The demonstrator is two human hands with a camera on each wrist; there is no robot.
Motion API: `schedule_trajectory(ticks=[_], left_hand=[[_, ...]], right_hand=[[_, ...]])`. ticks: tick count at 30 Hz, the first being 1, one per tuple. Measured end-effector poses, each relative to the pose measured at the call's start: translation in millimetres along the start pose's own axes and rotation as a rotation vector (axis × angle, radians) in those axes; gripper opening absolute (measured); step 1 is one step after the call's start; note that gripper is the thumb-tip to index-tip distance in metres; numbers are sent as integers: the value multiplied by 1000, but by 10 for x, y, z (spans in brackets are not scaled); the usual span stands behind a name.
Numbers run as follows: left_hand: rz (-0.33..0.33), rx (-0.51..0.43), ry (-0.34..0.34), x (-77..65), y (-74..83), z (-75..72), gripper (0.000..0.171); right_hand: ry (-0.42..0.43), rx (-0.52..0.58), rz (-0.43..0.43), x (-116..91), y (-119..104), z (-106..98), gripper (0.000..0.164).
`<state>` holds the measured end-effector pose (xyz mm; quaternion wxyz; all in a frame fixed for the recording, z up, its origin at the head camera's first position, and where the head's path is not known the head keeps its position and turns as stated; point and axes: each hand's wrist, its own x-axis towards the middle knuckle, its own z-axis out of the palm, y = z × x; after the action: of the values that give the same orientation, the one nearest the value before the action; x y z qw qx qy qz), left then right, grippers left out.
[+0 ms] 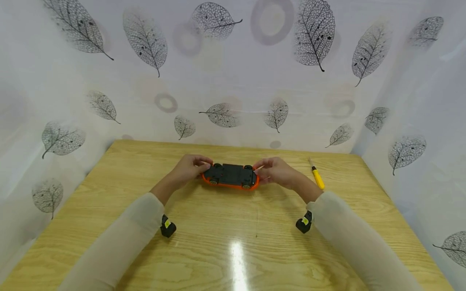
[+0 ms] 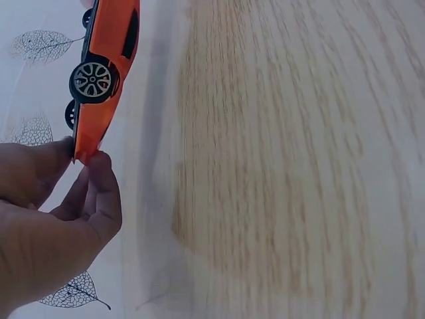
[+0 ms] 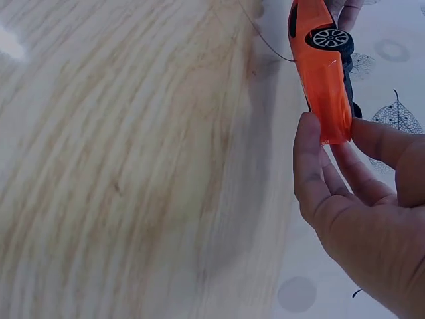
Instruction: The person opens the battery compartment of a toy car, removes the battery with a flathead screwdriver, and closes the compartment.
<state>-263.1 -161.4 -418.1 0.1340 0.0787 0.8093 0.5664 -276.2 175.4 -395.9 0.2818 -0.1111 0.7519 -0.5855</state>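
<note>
An orange toy car (image 1: 233, 174) is held upside down above the wooden table, its black underside and wheels facing up in the head view. My left hand (image 1: 189, 169) pinches one end of it between thumb and fingers. At the opposite end, my right hand (image 1: 278, 171) grips the car the same way. In the left wrist view the orange side and a spoked wheel (image 2: 92, 80) show above the fingertips (image 2: 99, 166). The right wrist view shows the other orange end (image 3: 329, 100) between thumb and fingers, with a thin dark strand beside the body.
A screwdriver with a yellow handle (image 1: 318, 178) lies on the wooden table (image 1: 204, 250), right of my right hand. Behind the table and along both sides hangs a pale leaf-patterned sheet (image 1: 233, 81). Small black devices (image 1: 168, 227) sit at both wrists.
</note>
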Motion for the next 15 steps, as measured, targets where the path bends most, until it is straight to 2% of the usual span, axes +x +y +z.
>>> schedule_trajectory(ticks=[5,10,15], left_hand=[[-41,31,6,3,33,21,32],[-51,57,5,9,30,31,31],[-69,41,-1,27,15,38,31]], right_hand=[[-9,-3,17,-16,33,32,33],[-19,8,33,-9,55,39,33],[-21,18,46,9,78,32,34]])
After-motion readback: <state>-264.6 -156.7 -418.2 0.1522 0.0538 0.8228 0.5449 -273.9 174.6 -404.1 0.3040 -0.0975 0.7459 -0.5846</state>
